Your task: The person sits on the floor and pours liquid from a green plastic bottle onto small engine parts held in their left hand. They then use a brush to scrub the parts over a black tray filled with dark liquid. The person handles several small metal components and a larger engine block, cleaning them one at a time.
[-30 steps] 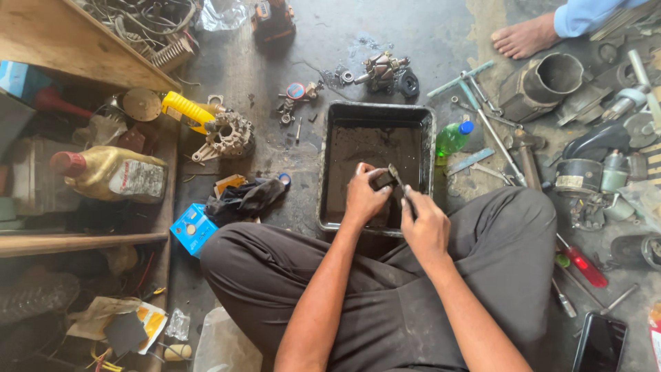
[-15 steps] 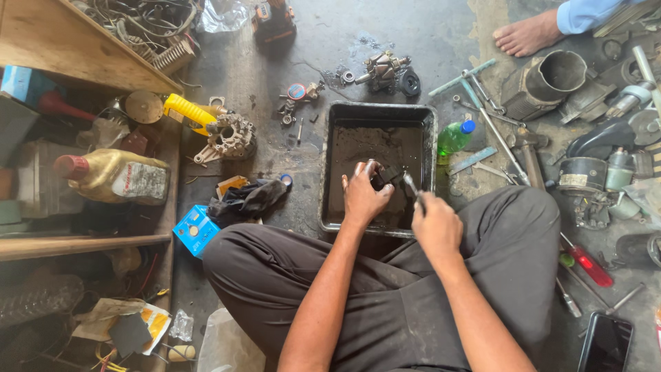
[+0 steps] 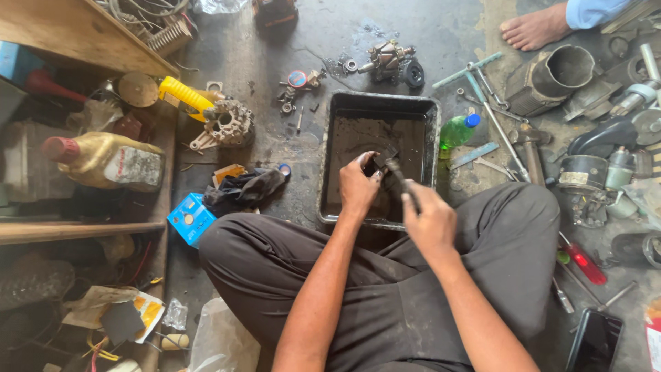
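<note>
I sit cross-legged on a grimy floor over a black metal tray (image 3: 329, 148) holding dark oily liquid. My left hand (image 3: 358, 186) grips a small dark metal part (image 3: 381, 160) above the tray. My right hand (image 3: 428, 219) holds a thin dark brush-like tool (image 3: 401, 180) whose tip rests against that part. Both hands are stained with grease and hover over the tray's near half.
A green bottle with a blue cap (image 3: 456, 129) leans by the tray's right side. Wrenches (image 3: 482, 96), a metal cylinder (image 3: 551, 79) and motor parts lie to the right; a red screwdriver (image 3: 582, 258) and phone (image 3: 595, 341) sit by my knee. Another person's bare foot (image 3: 533, 29) is at top. An oil jug (image 3: 107, 160) stands on a shelf at left.
My right hand has drawn back from the left toward my lap, pulling the tool out so it now points at the part. The left hand stayed over the tray.
</note>
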